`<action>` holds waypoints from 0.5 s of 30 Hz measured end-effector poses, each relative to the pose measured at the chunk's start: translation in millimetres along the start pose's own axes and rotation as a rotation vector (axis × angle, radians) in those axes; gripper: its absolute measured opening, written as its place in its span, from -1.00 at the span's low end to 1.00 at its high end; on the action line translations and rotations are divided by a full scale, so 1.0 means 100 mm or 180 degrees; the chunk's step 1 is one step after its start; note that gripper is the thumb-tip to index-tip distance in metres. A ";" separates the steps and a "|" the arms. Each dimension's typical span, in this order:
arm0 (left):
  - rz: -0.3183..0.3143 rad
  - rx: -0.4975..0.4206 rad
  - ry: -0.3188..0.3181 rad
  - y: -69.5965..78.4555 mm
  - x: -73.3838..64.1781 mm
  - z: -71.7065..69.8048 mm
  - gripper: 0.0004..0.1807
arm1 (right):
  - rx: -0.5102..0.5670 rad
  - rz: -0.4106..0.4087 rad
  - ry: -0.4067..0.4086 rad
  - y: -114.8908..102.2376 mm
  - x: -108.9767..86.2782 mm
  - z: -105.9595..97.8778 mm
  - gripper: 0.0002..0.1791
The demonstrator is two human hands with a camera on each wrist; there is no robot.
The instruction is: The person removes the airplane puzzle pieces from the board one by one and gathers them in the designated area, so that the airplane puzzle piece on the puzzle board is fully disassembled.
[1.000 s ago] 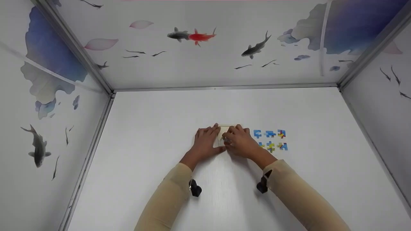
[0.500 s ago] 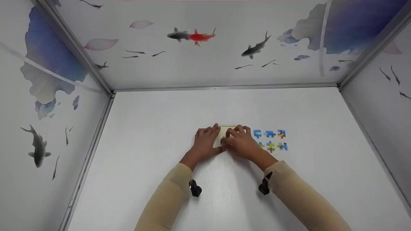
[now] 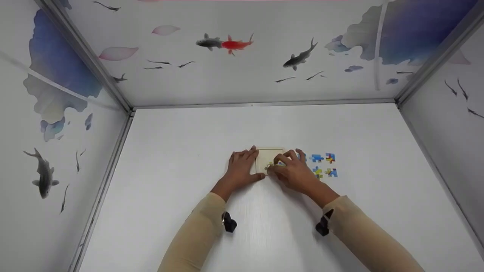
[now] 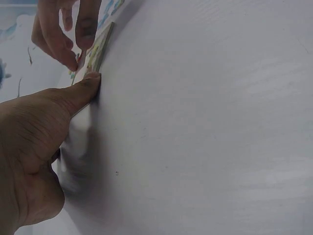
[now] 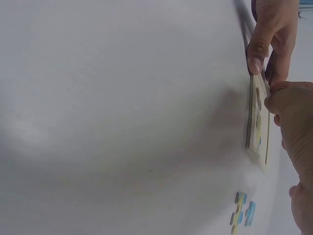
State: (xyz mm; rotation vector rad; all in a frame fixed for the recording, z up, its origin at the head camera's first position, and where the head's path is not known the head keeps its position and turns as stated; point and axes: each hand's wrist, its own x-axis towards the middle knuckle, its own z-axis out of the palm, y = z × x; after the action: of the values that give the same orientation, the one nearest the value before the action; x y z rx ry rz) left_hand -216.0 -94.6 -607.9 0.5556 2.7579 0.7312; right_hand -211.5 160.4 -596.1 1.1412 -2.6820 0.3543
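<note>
A shallow wooden puzzle tray (image 3: 266, 154) lies on the white table, with colored jigsaw pieces (image 5: 259, 125) along its near side. My left hand (image 3: 241, 166) rests against the tray's left side, fingers straight and thumb on the near edge. In the left wrist view, the left thumb (image 4: 80, 94) presses on the tray's edge (image 4: 105, 48). Over the tray's near right part, my right hand (image 3: 293, 170) pinches a small jigsaw piece (image 4: 80, 56) whose edge looks red. The right fingers hide most of that piece.
Several loose blue, yellow and red jigsaw pieces (image 3: 330, 158) lie on the table right of the tray, partly behind the right hand. White walls (image 3: 159, 83) painted with fish enclose the table at the back and both sides.
My right hand has shifted right and slightly toward me, uncovering more of the tray and the pieces in it. My left hand has stayed in place.
</note>
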 end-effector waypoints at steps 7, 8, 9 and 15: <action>-0.0054 0.0033 -0.0007 0.00 0.00 0.02 0.04 | -0.0009 0.0216 0.0071 0.12 -0.35 -0.09 -0.66; -0.0066 0.0022 -0.0009 0.00 0.00 0.02 0.04 | 0.0000 0.0253 0.0086 0.14 -0.41 -0.11 -0.65; -0.0081 0.0022 -0.0020 0.01 0.00 0.03 0.04 | -0.0005 0.0279 0.0113 0.15 -0.47 -0.11 -0.65; -0.0086 0.0005 -0.0006 0.01 0.00 0.02 0.03 | 0.0010 0.0342 0.0308 0.21 -0.85 -0.13 -0.67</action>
State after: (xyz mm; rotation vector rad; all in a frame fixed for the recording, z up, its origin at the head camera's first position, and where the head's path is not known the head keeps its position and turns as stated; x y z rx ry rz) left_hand -215.5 -92.8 -609.1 0.5181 2.7590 0.7222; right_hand -168.2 235.9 -610.3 0.9573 -2.6645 0.4201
